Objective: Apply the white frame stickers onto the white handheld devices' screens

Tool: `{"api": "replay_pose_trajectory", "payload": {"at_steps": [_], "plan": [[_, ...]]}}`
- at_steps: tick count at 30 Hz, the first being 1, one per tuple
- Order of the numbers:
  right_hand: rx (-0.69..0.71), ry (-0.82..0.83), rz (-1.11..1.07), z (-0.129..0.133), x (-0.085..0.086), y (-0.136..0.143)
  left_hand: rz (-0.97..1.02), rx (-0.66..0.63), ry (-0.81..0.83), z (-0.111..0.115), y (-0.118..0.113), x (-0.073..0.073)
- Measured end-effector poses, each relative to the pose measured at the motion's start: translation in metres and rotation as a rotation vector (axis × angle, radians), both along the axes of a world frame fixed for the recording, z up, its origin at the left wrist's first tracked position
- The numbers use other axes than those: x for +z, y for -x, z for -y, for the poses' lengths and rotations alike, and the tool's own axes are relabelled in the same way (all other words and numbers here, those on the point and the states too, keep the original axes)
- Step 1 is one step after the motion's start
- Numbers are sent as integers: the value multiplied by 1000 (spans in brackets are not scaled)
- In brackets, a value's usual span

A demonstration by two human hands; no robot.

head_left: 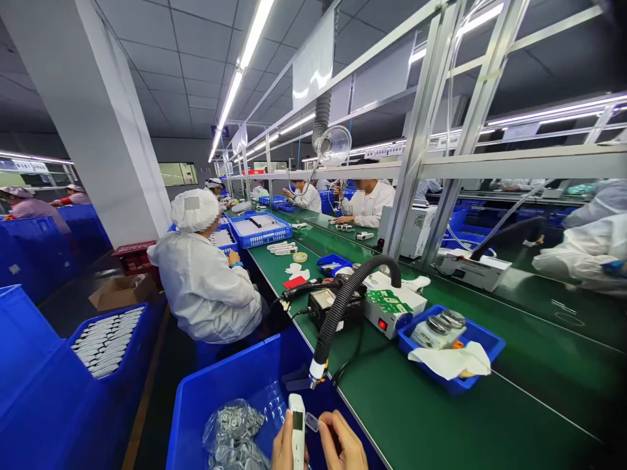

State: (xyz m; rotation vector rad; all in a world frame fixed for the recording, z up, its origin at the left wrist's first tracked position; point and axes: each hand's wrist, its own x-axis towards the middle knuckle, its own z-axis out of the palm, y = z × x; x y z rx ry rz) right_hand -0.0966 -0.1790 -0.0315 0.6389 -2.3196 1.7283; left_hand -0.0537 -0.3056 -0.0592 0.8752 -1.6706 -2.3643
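Low in the view, my left hand is closed around a white handheld device with a small dark screen, held upright. Just to its right, my right hand pinches a small clear plastic cover between thumb and fingers. The cover is close beside the device; whether they touch I cannot tell. Beneath both hands is a large blue bin. Inside it lie clear plastic bags of small grey parts. A black flexible hose with a metal tip ends just above the device.
A green workbench runs along the right. On it stand a white box with a red switch and a blue tray of metal tins and cloth. A co-worker in white sits ahead on the left. Another blue bin holds white parts.
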Motion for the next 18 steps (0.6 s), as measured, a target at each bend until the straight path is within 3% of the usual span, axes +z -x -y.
{"api": "replay_pose_trajectory", "payload": {"at_steps": [5,9,13,18], "plan": [[-37,-10,173,-59,27,-32,9,54,-143,-27,11,11],[-126,10,366,-107,45,-71,77,-9,-186,-30,-6,14],[-236,62,557,-158,41,-110,163,-119,-203,-48,-42,18],[-373,150,762,-199,31,-145,166,-368,-258,-98,-83,42]]}}
